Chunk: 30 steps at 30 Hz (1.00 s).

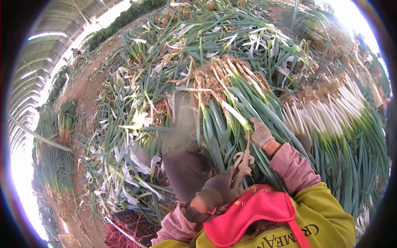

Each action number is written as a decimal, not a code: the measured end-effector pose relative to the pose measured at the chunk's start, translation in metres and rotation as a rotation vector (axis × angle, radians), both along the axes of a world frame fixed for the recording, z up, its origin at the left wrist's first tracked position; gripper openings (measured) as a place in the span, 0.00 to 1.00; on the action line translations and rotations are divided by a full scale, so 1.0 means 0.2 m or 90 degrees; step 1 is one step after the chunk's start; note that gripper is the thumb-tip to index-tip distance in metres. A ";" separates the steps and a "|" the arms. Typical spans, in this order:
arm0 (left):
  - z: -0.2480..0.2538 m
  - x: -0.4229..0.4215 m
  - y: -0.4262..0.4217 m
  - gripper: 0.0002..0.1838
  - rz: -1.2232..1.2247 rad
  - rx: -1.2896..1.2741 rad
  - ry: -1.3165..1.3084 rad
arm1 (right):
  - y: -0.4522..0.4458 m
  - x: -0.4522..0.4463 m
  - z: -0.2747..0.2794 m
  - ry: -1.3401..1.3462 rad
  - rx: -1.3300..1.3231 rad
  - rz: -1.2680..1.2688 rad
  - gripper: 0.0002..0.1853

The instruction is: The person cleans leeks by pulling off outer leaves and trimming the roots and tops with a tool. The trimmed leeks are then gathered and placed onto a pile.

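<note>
My right hand (262, 133), in a greyish-brown glove, is closed around the upper stalk of a green onion (236, 115). The stalk is pale with brown skin and roots toward its far end. My left hand (219, 190), in a dark glove, is closed on a dirty, pale air blow gun (244, 160), whose thin nozzle points up toward the held stalk. Part of its handle is hidden by the glove. Beneath both hands lies a pile of unpeeled green onions (215, 120), roots pointing away from me. Hazy dust (182, 120) hangs left of them.
Peeled white-stalked green onions (331, 115) are lined up at my right. Stripped leaves and skins (132, 161) cover the ground left and ahead. Reddish ties (124, 231) lie at lower left. Bundled onions (58, 157) stand farther left, beside a bare dirt path (84, 91).
</note>
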State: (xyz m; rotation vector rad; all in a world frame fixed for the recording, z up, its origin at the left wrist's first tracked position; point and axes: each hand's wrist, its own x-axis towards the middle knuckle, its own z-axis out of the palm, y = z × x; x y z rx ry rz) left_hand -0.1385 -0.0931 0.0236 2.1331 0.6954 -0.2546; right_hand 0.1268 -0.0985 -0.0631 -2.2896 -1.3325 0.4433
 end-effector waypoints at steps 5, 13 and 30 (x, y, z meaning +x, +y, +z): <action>0.01 0.01 0.05 0.39 0.027 0.013 0.018 | 0.01 -0.05 0.13 -0.011 -0.058 -0.007 0.35; -0.07 0.09 0.18 0.38 0.115 0.010 -0.008 | -0.02 -0.13 0.18 -0.037 -0.099 0.019 0.27; -0.31 0.47 0.86 0.35 0.232 0.011 0.048 | -0.04 -0.10 0.14 -0.007 -0.095 0.030 0.28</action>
